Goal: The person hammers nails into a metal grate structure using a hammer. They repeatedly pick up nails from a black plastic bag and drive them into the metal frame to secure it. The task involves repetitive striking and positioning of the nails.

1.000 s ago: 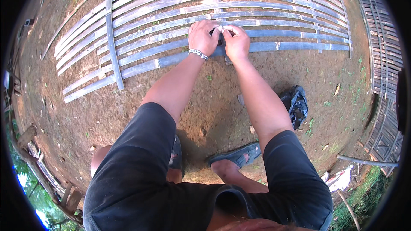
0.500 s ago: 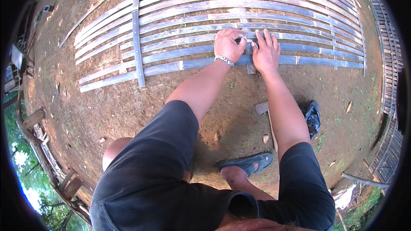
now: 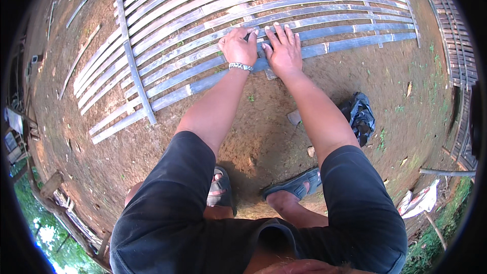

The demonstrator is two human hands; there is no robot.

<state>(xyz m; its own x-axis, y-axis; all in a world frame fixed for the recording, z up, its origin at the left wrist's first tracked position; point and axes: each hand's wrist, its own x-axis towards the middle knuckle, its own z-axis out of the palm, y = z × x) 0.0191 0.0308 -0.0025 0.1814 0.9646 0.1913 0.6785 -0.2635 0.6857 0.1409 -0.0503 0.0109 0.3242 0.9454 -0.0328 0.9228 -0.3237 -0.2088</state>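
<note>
A lattice of long split-bamboo slats [image 3: 187, 90] lies on the ground in front of me, fastened across thinner crosspieces [image 3: 133, 66]. My left hand [image 3: 237, 46], with a braided bracelet [image 3: 240, 66] at the wrist, rests on the near slats with its fingers curled in. Thumb and forefinger come together around a small dark spot; what they hold, if anything, is too small to name. Beside it, my right hand [image 3: 285, 53] lies with fingers spread over the slats, where a crosspiece end [image 3: 271, 74] sticks out below.
Under my right forearm lies a tool with a grey metal head [image 3: 294, 117], partly hidden. A black plastic bag [image 3: 361, 117] sits to its right. Loose bamboo strips [image 3: 80, 61] lie at far left. Another slatted structure [image 3: 451, 30] runs along the right edge. My sandalled feet [image 3: 291, 186] stand below.
My view has swung, so the lattice now looks more slanted and my left sandal shows. Both hands stay close together at the same crosspiece, with the right fingers slightly more spread.
</note>
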